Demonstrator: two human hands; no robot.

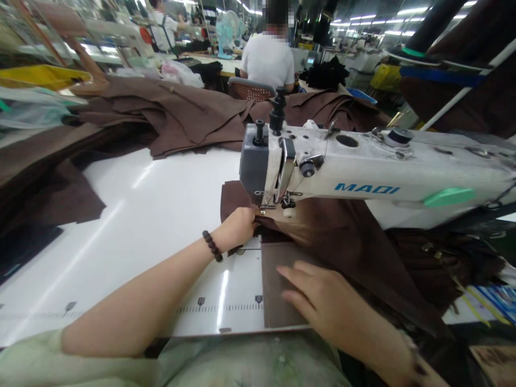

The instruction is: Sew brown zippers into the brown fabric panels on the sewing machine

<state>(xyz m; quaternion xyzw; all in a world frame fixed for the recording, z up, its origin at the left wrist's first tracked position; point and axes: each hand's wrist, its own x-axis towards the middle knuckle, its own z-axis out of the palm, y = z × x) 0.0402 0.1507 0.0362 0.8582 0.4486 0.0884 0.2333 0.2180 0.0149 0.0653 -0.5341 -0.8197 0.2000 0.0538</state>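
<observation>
A white sewing machine [363, 166] stands over brown fabric [342, 231] that spreads under its needle area and to the right. My left hand [238, 226], wearing a dark bead bracelet [212, 246], is closed on the fabric's edge just left of the presser foot; its fingertips are partly hidden. Nearer the table's front edge, my right hand [318, 295] rests with spread fingers on or just over a flat piece of the same fabric [278, 279]. It grips nothing that I can see.
Brown cut pieces [193, 113] are heaped along the table's far side and left. A ruler scale [226, 307] runs along the white tabletop's [161, 215] front. Dark fabric with zippers [435, 263] lies at right. A person in white [268, 59] sits beyond, near a fan [229, 32].
</observation>
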